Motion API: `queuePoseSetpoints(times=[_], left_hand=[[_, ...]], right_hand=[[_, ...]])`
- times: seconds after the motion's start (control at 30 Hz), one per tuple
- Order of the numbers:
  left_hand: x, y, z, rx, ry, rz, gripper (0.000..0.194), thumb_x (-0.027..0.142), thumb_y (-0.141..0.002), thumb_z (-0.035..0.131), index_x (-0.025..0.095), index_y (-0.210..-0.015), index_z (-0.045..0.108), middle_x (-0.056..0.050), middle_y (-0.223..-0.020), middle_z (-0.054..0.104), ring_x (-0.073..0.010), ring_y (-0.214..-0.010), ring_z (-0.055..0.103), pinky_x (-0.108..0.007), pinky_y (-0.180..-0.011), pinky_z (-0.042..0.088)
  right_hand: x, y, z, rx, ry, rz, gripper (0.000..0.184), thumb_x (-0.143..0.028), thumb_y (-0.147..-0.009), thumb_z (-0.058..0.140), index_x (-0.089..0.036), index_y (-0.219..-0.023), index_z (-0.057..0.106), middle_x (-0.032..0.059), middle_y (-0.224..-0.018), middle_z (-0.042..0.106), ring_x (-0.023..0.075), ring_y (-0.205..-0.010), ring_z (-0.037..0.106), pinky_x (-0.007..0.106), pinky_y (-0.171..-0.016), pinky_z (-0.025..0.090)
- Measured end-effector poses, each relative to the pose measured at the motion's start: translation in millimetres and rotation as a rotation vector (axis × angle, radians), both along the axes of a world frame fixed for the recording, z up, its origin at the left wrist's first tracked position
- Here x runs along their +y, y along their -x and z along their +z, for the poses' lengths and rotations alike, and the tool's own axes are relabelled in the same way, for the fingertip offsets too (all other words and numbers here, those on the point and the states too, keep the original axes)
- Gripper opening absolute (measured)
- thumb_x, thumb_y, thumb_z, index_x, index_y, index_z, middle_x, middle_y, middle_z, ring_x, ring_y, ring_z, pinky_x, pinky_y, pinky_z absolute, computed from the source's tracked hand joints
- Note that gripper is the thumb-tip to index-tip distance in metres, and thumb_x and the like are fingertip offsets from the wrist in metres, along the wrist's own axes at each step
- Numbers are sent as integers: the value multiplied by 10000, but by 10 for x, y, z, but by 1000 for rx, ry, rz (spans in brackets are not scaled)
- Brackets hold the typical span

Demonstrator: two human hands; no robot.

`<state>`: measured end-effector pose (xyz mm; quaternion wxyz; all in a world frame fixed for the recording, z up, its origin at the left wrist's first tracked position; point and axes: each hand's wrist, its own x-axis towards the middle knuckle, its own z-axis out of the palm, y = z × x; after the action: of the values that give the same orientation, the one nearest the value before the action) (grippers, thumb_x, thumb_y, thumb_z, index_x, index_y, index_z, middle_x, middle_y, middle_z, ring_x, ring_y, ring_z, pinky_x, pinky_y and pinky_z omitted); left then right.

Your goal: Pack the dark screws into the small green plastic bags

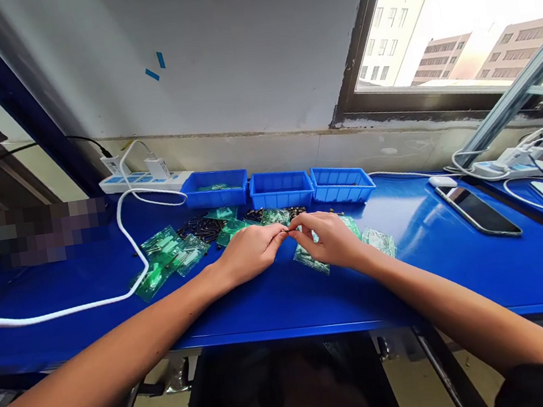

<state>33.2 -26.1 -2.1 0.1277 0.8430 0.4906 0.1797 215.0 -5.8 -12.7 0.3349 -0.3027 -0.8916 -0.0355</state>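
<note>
My left hand (251, 252) and my right hand (331, 237) meet over the middle of the blue table, thumbs and fingertips pinched. Between the two pinches shows a small, thin dark piece (288, 231), too small to identify. Just beyond my hands lie heaps of small dark screw-like parts (201, 228). Clear green plastic packets (163, 242) with pale slim pieces inside are spread to the left. More packets (379, 241) lie beside and partly beneath my right hand, which hides some of them.
A row of blue bins (281, 190) stands along the wall. At the back left, a power strip (142, 181) has chargers plugged in, and a thick white cable (126, 251) crosses the table. A phone (479, 208) lies at the right near another power strip (513, 161).
</note>
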Motion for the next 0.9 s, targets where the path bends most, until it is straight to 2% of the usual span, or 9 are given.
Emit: queuePoseSetpoints(times=[0.23,0.67,0.8,0.9], left_hand=[[3,2,0,35,-10,53,294,320,-895,371,213,-877,644,-18,-683,661,-177,-626,590,-236,-534,323],[-2,16,6,-1,-75,44,307,330,-886,363,202,-744,605,-5,-600,612,-146,-555,541,-230,-505,276],[-12,-1,10,-2,-67,23,331,348,-899,344,194,-767,607,-9,-601,607,-151,-570,552,-232,-510,294],[-20,-15,7,-12,-50,38,328,379,-902,350,197,-870,621,0,-575,590,-158,-552,552,-238,-505,299]], right_hand=[[-2,-22,-5,-10,12,33,103,-239,-852,508,-173,-808,575,-14,-573,587,103,-540,522,209,-542,335],[-15,-14,12,-15,-15,23,114,-255,-851,507,-179,-801,575,-16,-555,576,108,-535,523,213,-544,333],[-4,-10,12,3,-11,-27,102,-243,-844,511,-182,-826,591,-15,-564,587,111,-544,538,214,-555,343],[6,-10,9,14,-5,-44,118,-233,-844,506,-177,-816,607,-7,-575,598,110,-541,540,215,-556,349]])
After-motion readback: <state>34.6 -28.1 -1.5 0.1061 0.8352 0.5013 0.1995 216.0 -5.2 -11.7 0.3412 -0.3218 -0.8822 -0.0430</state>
